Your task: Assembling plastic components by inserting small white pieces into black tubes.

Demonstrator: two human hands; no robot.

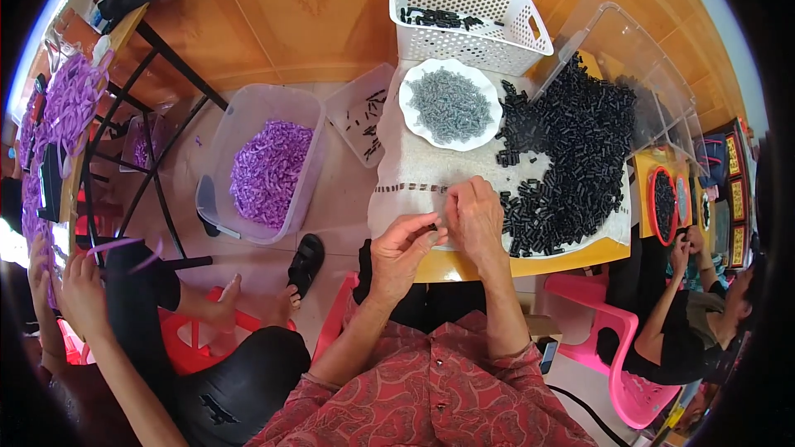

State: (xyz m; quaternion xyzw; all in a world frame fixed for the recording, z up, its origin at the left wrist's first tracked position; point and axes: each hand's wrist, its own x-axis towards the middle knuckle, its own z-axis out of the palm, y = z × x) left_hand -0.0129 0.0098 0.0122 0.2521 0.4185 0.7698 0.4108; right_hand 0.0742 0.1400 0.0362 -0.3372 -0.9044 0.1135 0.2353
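Observation:
Both hands are close together over the near edge of a cloth-covered table. My left hand (403,250) pinches what looks like a small black tube (432,228) between thumb and fingertips. Next to it my right hand (474,219) has its fingers closed, and whatever they hold is hidden. Just to the right of my right hand a large heap of short black tubes (571,174) spreads over the cloth. Beyond my hands stands a white scalloped plate (410,116) piled with small clear grey pieces (450,103).
A white perforated basket (472,50) with some black tubes stands at the back. A clear bin (613,29) lies tipped behind the heap. On the floor to the left, a clear tub (215,128) holds purple pieces (272,174). Other people sit at both sides, near a pink chair (617,348).

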